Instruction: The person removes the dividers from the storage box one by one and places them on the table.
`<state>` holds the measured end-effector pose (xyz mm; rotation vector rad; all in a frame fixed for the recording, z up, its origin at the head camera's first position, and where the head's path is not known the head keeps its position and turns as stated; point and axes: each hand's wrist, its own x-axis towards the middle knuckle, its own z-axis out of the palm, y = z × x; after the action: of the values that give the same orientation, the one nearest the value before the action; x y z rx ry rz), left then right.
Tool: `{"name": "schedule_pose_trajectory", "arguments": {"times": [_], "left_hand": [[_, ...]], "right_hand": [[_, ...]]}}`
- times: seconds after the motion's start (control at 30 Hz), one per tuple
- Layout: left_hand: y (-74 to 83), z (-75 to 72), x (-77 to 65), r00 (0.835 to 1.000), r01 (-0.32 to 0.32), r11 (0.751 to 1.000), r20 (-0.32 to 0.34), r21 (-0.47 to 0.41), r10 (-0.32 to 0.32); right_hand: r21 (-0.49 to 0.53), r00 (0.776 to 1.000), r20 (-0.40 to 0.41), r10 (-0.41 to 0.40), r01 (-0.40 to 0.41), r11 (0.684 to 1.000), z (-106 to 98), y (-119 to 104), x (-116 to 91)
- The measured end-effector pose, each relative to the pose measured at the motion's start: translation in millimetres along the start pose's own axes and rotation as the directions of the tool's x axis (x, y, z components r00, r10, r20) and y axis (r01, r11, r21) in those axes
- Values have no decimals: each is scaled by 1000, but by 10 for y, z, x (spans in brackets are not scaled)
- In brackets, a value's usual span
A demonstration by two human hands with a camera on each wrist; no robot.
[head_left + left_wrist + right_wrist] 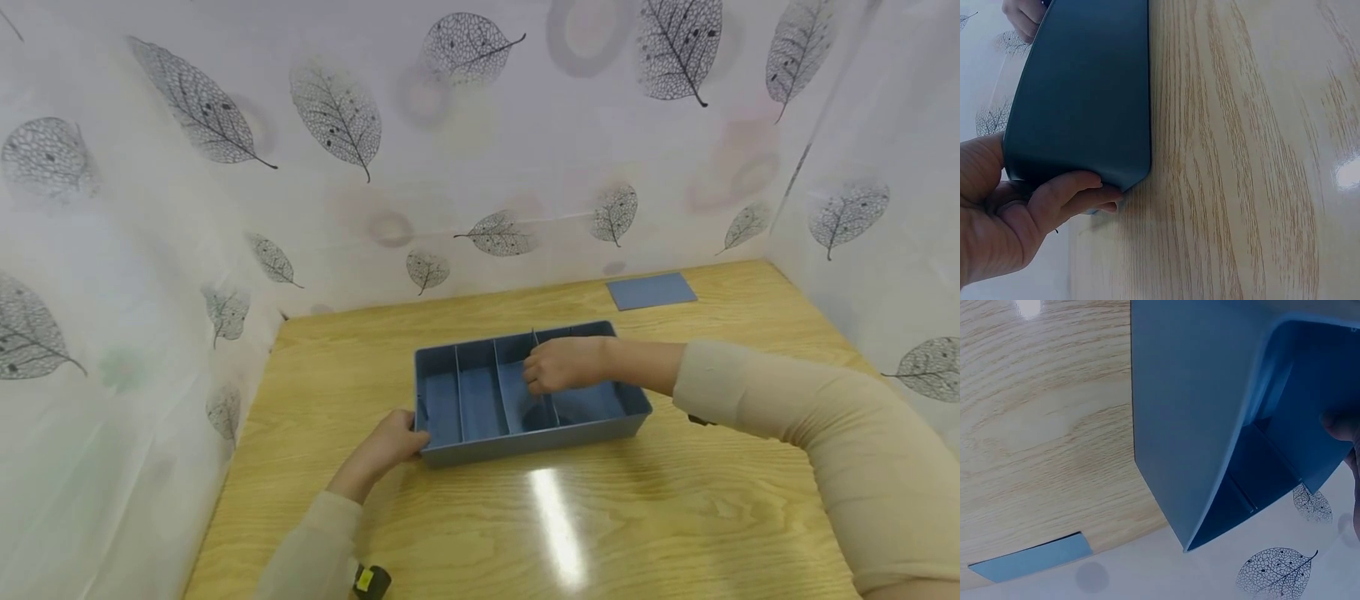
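Note:
A long blue divided box [525, 444] stands on the wooden table, its open top up and thin upright dividers across it. My left hand [386, 450] grips the box's left end, thumb at the rim and fingers against the outer wall. In the left wrist view, the curled fingers [1063, 194] press on the lower corner of that end. Over the right half of the box, my right hand [562, 364] reaches in from above and pinches a blue divider panel [1310, 419]. The panel stands tilted between the side walls in the right wrist view. Most right fingertips are hidden.
A flat blue rectangular piece [652, 292] lies at the table's back right edge. Pale leaf-printed sheets [480, 167] hang around the back and sides of the table [480, 533]. A small black object with a yellow mark [372, 581] shows beside the left sleeve.

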<state>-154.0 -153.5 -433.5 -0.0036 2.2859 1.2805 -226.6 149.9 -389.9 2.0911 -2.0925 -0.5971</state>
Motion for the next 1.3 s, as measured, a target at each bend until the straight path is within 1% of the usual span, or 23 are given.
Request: {"name": "schedule_pose_trajectory", "arguments": {"times": [0.27, 0.53, 0.67, 0.87, 1.03, 1.2, 1.3], "left_hand": [[4, -2, -13, 1000, -5, 1000, -1, -7, 5], [3, 3, -23, 1000, -9, 1000, 0, -9, 9], [-3, 2, -18, 1000, -15, 1000, -1, -10, 15], [-1, 1, -3, 1000, -11, 1000, -9, 19, 11], [1, 0, 4, 1000, -12, 999, -13, 38, 12], [-1, -13, -3, 1000, -13, 1000, 0, 25, 13], [1, -16, -8, 1000, -21, 1000, 10, 9, 21]], "right_hand": [[-13, 1000, -17, -14, 13, 1000, -101, 28, -25], [-9, 1000, 22, -3, 3, 1000, -198, 51, -44], [-7, 1000, 21, 11, -10, 1000, -271, 71, -64], [-25, 1000, -7, -6, 6, 1000, -319, 110, -85], [-32, 999, -54, 0, -2, 999, -362, 137, -107], [-10, 993, -121, 15, -16, 1000, -437, 152, -135], [5, 991, -131, 36, -36, 999, -484, 154, -154]]}}
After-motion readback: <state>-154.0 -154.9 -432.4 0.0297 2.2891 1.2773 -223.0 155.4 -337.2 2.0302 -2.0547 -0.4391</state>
